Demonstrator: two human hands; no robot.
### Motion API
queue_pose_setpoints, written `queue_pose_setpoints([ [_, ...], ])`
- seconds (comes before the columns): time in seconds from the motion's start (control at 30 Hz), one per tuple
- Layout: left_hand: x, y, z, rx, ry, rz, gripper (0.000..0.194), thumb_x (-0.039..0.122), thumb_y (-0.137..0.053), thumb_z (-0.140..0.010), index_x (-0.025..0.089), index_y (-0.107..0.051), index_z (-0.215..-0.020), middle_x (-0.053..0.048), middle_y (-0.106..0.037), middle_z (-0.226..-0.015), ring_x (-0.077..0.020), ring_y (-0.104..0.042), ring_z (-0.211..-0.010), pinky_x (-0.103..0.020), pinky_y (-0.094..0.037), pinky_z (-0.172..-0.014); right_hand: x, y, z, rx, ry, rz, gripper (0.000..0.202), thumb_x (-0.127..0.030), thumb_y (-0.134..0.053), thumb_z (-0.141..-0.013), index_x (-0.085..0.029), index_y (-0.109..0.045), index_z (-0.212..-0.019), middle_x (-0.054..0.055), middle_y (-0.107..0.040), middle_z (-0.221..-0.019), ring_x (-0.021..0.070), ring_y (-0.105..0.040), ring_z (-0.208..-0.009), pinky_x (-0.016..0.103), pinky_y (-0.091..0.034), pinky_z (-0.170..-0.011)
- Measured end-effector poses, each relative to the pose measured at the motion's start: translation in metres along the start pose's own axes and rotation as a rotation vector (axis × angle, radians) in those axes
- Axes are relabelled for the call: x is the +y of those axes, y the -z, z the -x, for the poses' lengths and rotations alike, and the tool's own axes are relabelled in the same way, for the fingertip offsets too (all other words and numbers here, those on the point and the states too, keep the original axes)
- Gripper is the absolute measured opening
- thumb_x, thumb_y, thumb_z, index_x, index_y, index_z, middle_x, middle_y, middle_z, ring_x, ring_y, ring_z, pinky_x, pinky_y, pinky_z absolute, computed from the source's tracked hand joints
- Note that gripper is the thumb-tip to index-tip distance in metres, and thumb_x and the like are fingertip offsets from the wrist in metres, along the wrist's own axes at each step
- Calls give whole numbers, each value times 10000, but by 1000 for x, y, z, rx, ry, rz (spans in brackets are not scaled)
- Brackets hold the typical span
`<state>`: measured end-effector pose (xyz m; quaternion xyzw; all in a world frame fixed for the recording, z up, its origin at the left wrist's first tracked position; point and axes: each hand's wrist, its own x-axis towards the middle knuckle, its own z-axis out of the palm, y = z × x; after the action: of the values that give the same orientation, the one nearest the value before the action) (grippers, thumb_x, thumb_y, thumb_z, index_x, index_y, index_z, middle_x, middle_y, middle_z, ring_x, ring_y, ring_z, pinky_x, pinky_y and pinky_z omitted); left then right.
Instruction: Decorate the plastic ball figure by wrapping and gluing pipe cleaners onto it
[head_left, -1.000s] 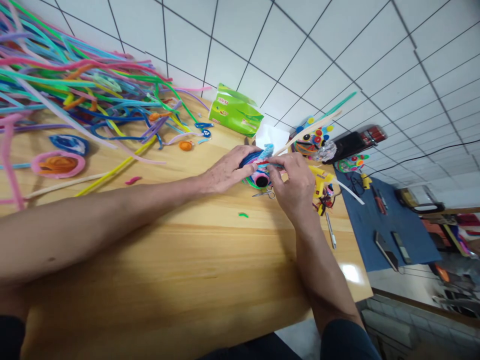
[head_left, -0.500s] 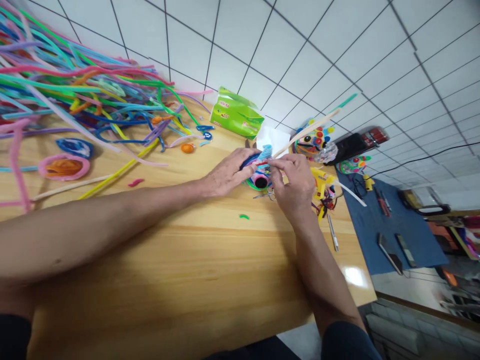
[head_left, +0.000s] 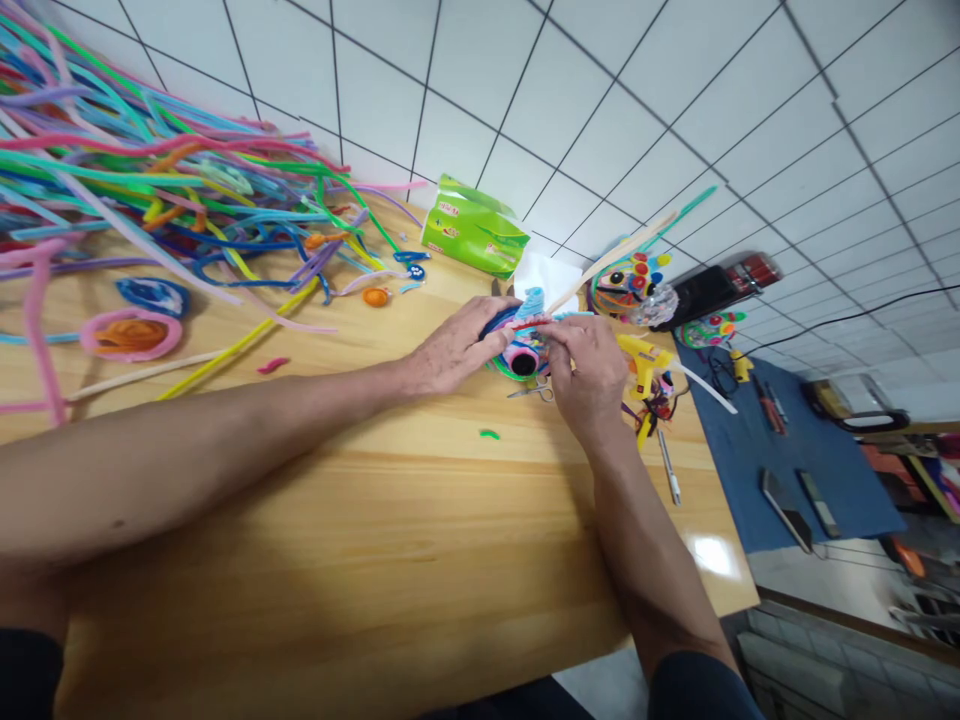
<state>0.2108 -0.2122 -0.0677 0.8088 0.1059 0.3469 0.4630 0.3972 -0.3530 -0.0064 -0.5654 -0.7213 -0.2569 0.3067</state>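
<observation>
A colourful pipe-cleaner craft piece (head_left: 523, 362) with a round black spot in pink rests on the wooden table (head_left: 420, 520). Around its left side and top my left hand (head_left: 461, 348) is closed, fingers and thumb on it. My right hand (head_left: 586, 370) is at the piece's right side, its fingertips pinched on a red pipe cleaner (head_left: 536, 323) that lies across the top. A long cream pipe cleaner (head_left: 611, 258) and a teal one (head_left: 694, 205) rise from there to the upper right. Small scissors (head_left: 531, 391) lie just below the piece, partly hidden.
Piled pipe cleaners (head_left: 187, 180) fill the upper left. A green tissue pack (head_left: 475, 228) stands by the tiled wall. Right of my hands are a yellow glue gun (head_left: 643, 362), a decorated mask-like piece (head_left: 626, 280), a pen (head_left: 669, 468) and a blue mat (head_left: 757, 440).
My right hand has shifted slightly down, and its fingertips sit a little farther right. The cream pipe cleaner has swung slightly, and more of the teal one now shows beside it.
</observation>
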Motion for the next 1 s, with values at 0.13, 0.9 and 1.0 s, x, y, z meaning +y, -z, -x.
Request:
queue_pose_setpoints([
  [0.13, 2, 3, 3, -9, -2, -5, 615, 579, -446, -1171, 184, -576, -1624, -178, -663, -1659, -342, -623, -1551, -552, -477, -1379, 0, -1, 1, 20, 19, -15, 274, -98, -612, -1120, -262, -828, -1165, 72, -830, -1051, 234, -758, -998, 403, -629, -900],
  [0.9, 1, 6, -1, -25, -4, -16, 583, 466, -517, -1112, 181, -616, -1611, -158, -683, -1645, -344, -640, -1511, -554, -489, -1359, 3, -2, 4, -15, -16, 48, 302, -151, -567, -1142, -274, -839, -1185, 72, -840, -1067, 234, -750, -995, 403, -610, -919],
  [1.0, 2, 7, 0, -24, -9, -18, 585, 459, -447, -1141, 178, -608, -1628, -156, -672, -1662, -339, -631, -1530, -533, -480, -1375, 4, -2, 5, -24, -35, 32, 294, -158, -575, -1137, -289, -838, -1155, 64, -838, -1056, 240, -744, -986, 415, -610, -907],
])
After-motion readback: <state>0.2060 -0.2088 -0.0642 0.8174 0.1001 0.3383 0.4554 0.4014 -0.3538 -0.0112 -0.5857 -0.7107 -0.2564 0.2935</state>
